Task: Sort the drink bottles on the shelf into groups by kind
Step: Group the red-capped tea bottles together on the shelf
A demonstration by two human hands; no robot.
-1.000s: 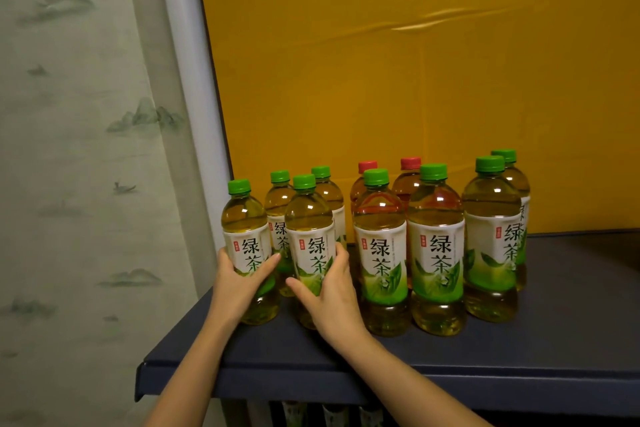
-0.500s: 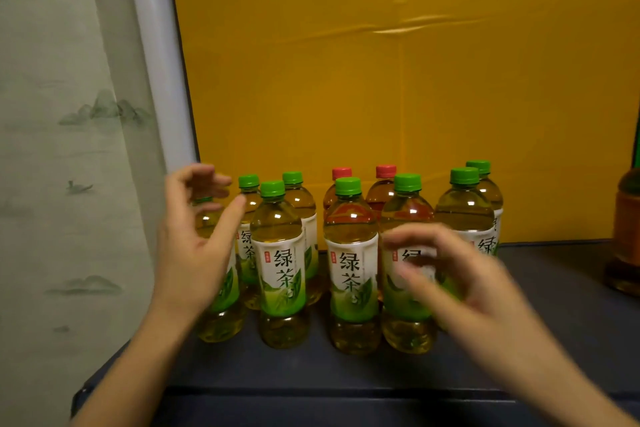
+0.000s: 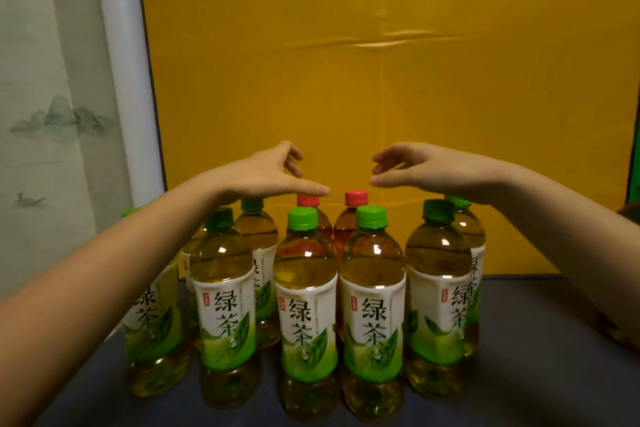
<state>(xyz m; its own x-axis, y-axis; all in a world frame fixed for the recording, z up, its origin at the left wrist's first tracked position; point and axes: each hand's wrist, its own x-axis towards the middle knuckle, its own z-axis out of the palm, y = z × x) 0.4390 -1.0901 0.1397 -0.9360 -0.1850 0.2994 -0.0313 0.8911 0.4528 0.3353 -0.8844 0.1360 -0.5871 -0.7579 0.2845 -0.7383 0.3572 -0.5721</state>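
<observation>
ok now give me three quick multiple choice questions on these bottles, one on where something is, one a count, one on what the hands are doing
1. Where do the red-capped bottles stand?
A) at the front edge
B) at the back, behind green-capped bottles
C) lying on their sides

2. How many red-capped bottles show?
A) one
B) four
C) two

3. What do the left hand and right hand hold?
A) nothing
B) a bottle each
C) a loose cap each

Answers: 1 B, only their tops peek over the front row; 2 C, two red tops sit side by side; 3 A, both hands are above the bottles with relaxed, empty fingers.
</observation>
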